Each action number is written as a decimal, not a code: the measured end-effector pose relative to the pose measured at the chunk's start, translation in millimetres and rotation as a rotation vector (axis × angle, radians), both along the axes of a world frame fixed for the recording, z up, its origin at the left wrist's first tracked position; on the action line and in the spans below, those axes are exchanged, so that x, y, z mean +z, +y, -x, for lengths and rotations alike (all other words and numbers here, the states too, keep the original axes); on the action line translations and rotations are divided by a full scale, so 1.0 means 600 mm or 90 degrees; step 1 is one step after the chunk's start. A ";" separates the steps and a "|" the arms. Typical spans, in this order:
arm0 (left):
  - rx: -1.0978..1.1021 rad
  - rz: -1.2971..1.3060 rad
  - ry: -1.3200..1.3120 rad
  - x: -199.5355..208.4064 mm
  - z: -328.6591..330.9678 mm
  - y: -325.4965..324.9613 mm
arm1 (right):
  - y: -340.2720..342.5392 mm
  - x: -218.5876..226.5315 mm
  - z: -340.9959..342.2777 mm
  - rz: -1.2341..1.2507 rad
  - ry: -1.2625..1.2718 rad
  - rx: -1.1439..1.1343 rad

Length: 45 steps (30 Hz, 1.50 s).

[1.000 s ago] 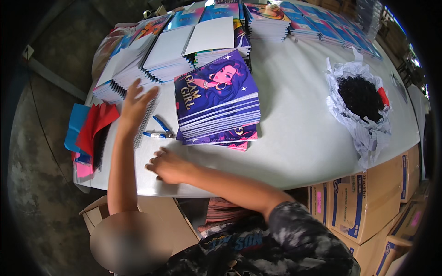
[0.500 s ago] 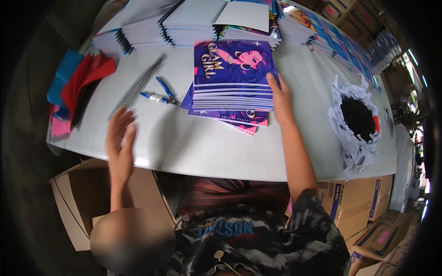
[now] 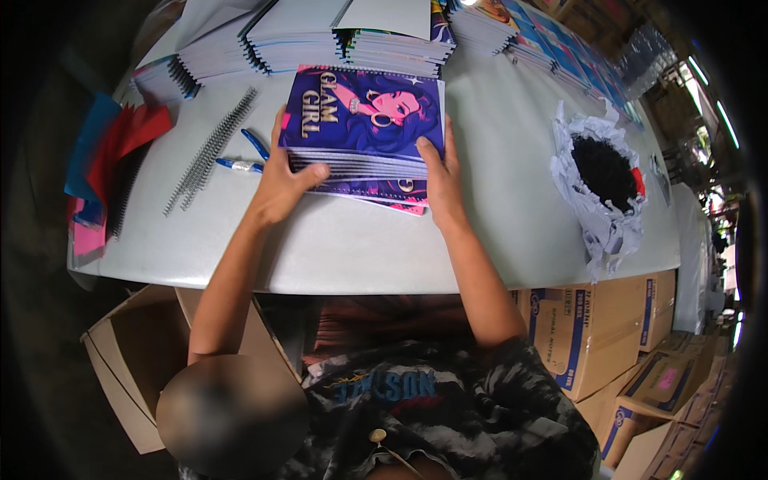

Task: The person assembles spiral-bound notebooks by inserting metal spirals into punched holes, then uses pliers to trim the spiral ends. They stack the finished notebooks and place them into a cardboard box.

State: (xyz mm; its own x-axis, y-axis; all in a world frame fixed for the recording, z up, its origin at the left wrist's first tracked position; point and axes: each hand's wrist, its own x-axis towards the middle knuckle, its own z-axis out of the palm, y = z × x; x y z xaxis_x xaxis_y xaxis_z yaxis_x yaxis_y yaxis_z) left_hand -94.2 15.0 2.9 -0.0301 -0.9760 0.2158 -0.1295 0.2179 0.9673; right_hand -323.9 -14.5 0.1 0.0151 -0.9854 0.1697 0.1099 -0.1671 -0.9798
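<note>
A stack of purple-covered notebooks (image 3: 364, 120) with a cartoon figure on top lies on the pale table (image 3: 360, 248). My left hand (image 3: 282, 182) clasps the stack's left side, its thumb lying across the fanned lower edges. On the right side, my right hand (image 3: 438, 172) presses flat along the edge, fingers pointing away from me. Both hands hold the stack between them.
Black spiral binding coils (image 3: 210, 152) and blue pens (image 3: 240, 164) lie left of the stack. Further notebook stacks (image 3: 296, 40) line the back. Red and blue sheets (image 3: 112, 152) overhang the left edge. A crumpled white bag with dark contents (image 3: 600, 176) sits right. Cardboard boxes (image 3: 592, 336) stand below.
My left hand left the coils, dropped to the table's front edge, then came up to the stack's left side. My right hand moved from the table front to the stack's right side.
</note>
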 end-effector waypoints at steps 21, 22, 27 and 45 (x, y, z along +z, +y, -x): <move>0.115 0.398 -0.687 0.023 0.057 -0.008 | 0.095 -0.038 0.032 0.122 0.517 -0.038; 0.123 0.399 -0.696 0.024 0.060 -0.015 | 0.080 -0.033 0.039 0.096 0.485 -0.025; 0.159 0.416 -0.743 0.030 0.062 -0.048 | -0.014 -0.033 0.064 0.006 0.353 0.000; 0.274 0.269 -0.813 0.010 0.070 -0.051 | -0.060 -0.052 0.060 0.080 0.410 -0.062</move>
State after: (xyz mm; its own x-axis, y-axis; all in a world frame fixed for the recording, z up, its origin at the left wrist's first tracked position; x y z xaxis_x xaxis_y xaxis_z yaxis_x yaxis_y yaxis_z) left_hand -135.9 -15.6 8.8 -0.1444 -0.8280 0.5418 -0.9842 0.1771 0.0083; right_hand -359.9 -50.5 -30.8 0.0637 -0.9607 0.2702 -0.5132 -0.2637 -0.8167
